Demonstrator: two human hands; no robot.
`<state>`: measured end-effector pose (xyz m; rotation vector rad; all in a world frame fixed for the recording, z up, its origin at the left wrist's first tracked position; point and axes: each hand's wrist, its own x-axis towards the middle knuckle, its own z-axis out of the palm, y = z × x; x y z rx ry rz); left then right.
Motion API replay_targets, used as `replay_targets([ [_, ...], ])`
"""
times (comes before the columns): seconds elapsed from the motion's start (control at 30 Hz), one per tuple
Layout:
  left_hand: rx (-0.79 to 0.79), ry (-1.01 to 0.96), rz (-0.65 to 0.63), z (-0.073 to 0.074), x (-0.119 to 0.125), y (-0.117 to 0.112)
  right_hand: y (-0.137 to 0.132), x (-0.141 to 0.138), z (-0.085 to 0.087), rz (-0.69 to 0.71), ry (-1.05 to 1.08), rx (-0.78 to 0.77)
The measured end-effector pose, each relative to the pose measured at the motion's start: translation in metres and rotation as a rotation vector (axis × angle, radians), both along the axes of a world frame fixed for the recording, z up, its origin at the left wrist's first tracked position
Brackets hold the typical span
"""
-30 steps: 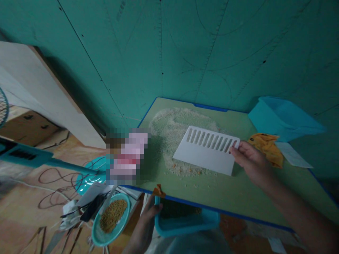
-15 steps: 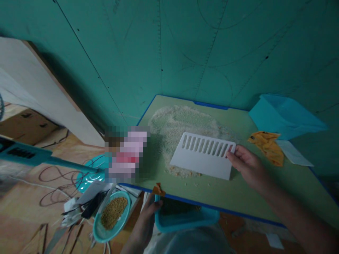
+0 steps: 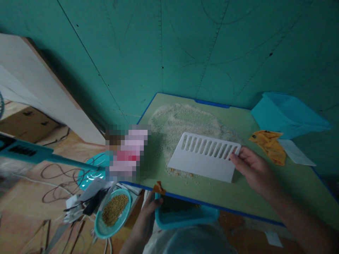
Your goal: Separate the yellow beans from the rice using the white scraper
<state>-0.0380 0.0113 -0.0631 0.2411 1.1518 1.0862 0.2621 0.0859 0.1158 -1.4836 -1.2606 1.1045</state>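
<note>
My right hand [image 3: 251,167] grips the right end of a white slotted plastic scraper [image 3: 201,165], thumb in front. The scraper leans over a thin spread of pale grains [image 3: 182,116] on the table. A few yellow kernels and white grains show along its lower edge. My left hand [image 3: 148,213] is closed on the left end of a teal plastic tray [image 3: 185,223], just below the table's front edge. Dark shadow hides most of the tray's inside, with some yellowish bits at its right.
The pale green table [image 3: 254,197] has a blue rim. An orange cloth [image 3: 275,148] and a teal bag [image 3: 288,114] lie at the right. A teal basin of yellow grains [image 3: 115,210] stands lower left, near cables and a teal pole [image 3: 71,162]. Blurred pink object at left.
The scraper and my right hand have shifted slightly right and toward me. Fewer kernels show below the scraper's edge. My left hand stays on the tray. The view has shifted a little.
</note>
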Motion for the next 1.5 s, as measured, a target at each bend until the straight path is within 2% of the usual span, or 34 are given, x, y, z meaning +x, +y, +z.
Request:
replay_targets([
  [0.23,-0.044,0.011,-0.04,0.0,0.003,-0.001,-0.003,-0.006,0.001,0.021,0.028,-0.029],
  [0.53,-0.078,-0.045,-0.035,0.014,0.01,-0.005,-0.004,-0.007,0.0,0.039,0.002,-0.035],
  [0.63,-0.068,-0.038,-0.022,0.019,0.011,-0.006,-0.003,-0.007,0.001,-0.002,0.002,-0.015],
  [0.73,-0.043,-0.03,-0.006,0.029,0.014,-0.009,-0.001,-0.007,-0.001,-0.013,0.009,-0.02],
  [0.93,0.039,-0.028,0.018,0.065,0.023,-0.013,-0.003,-0.008,-0.004,0.008,0.027,-0.056],
  [1.03,0.061,-0.037,0.026,0.074,0.025,-0.014,-0.004,-0.007,-0.003,0.01,0.034,-0.053],
  [1.37,0.07,-0.049,0.023,0.078,0.026,-0.015,-0.009,-0.01,-0.003,0.04,0.025,-0.052],
  [1.5,0.084,-0.022,0.03,0.074,0.025,-0.015,-0.01,-0.009,-0.004,0.044,0.034,-0.074],
])
